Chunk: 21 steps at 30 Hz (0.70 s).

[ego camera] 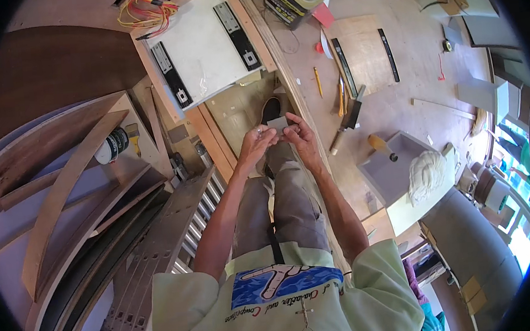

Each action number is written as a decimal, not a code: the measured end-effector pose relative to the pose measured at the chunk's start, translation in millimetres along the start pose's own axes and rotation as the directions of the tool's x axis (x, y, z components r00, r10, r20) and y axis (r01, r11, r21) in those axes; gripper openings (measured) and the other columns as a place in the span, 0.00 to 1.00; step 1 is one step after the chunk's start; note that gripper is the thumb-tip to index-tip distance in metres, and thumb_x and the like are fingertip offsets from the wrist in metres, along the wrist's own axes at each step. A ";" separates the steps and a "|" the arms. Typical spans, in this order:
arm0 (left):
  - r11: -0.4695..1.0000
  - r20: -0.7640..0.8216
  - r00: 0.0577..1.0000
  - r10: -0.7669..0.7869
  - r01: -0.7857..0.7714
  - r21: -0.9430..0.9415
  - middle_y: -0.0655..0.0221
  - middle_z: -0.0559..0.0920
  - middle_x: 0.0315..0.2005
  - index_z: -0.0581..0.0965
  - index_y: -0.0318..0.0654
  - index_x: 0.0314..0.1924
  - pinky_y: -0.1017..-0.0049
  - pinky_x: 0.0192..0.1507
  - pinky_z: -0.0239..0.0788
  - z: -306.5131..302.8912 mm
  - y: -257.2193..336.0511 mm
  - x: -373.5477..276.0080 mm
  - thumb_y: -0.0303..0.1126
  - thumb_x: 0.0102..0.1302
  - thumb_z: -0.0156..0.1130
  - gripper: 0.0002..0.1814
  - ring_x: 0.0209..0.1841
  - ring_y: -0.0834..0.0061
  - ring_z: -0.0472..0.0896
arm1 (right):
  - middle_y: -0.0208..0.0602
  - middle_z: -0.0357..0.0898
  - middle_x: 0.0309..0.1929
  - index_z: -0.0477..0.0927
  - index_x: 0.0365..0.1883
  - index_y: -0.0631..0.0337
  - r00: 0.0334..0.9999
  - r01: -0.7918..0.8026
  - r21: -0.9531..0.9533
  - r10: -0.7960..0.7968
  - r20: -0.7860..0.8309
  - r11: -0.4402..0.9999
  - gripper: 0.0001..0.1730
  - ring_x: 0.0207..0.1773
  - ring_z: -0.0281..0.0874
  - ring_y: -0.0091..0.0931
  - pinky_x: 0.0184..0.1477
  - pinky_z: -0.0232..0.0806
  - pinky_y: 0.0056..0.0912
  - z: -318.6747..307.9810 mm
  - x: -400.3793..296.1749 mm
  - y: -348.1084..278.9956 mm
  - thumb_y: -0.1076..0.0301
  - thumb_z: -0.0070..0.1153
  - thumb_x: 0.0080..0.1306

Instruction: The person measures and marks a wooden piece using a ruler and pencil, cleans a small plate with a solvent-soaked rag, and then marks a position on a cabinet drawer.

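Observation:
Both of my hands meet out in front of me, over my legs. Between them is a small, flat grey piece (278,124), roughly square, whose material I cannot make out. My left hand (259,144) pinches its near left side with thumb and fingers. On the right side, my right hand (302,137) grips it with the thumb, the index finger extended along the edge. Beyond the hands lies a white panel (196,45) in a wooden frame, carrying a black-and-metal slide (236,36) and a similar slide (171,74).
Right on the workbench (308,121) are a wooden board (361,52) with two black strips, a yellow pencil (318,82), a dark-bladed tool (351,115), a grey box (376,171), a bottle (382,147) and a white cloth (427,177). Left stand a can (112,146), a paintbrush (133,140) and curved wood (60,207).

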State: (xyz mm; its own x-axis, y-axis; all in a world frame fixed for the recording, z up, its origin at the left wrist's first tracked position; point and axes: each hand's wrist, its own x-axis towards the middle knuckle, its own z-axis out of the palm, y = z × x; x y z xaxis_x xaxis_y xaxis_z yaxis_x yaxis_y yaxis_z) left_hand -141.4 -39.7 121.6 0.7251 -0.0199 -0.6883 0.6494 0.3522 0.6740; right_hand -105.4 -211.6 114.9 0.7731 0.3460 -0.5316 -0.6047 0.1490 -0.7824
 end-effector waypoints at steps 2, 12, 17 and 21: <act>0.999 -0.025 0.999 -0.033 0.034 0.032 0.68 0.84 0.34 0.79 0.35 0.42 0.75 0.47 0.76 -8.4 13.0 15.7 0.41 0.73 0.61 0.14 0.39 0.78 0.82 | 0.28 0.80 0.40 0.66 0.71 0.59 0.999 -0.020 -0.059 0.023 0.049 0.998 0.28 0.43 0.77 0.18 0.49 0.72 0.23 -5.1 23.9 -3.6 0.69 0.56 0.74; 0.994 0.015 0.994 -0.105 0.106 -0.032 0.71 0.84 0.34 0.79 0.36 0.43 0.75 0.45 0.75 -16.5 60.6 79.8 0.44 0.72 0.62 0.16 0.38 0.81 0.81 | 0.27 0.79 0.44 0.65 0.72 0.59 0.981 -0.123 0.078 0.109 0.158 0.989 0.31 0.48 0.76 0.19 0.53 0.69 0.26 -1.2 97.6 -49.5 0.70 0.57 0.72; 0.984 -0.040 0.999 0.014 -0.007 0.177 0.74 0.82 0.32 0.80 0.35 0.42 0.80 0.41 0.71 -14.1 68.8 96.9 0.40 0.71 0.64 0.13 0.36 0.86 0.77 | 0.29 0.81 0.46 0.69 0.69 0.60 0.990 -0.093 0.047 0.087 0.111 0.995 0.27 0.49 0.76 0.19 0.54 0.68 0.25 -7.3 110.3 -58.4 0.71 0.58 0.71; 0.965 -0.026 0.999 0.026 -0.018 0.260 0.76 0.82 0.32 0.80 0.36 0.40 0.81 0.38 0.66 -11.1 83.2 99.2 0.35 0.69 0.65 0.09 0.34 0.87 0.74 | 0.28 0.82 0.44 0.72 0.66 0.62 0.988 -0.152 0.025 0.150 0.044 0.988 0.24 0.47 0.77 0.19 0.53 0.69 0.25 -8.4 112.2 -63.8 0.70 0.58 0.72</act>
State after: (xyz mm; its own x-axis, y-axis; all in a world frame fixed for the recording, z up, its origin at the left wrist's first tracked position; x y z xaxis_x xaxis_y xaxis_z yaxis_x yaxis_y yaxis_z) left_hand -17.9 -2.0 106.3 0.7353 0.0138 -0.6775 0.6735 0.0966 0.7329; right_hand 21.6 -190.1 102.5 0.6642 0.4045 -0.6286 -0.7194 0.1175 -0.6845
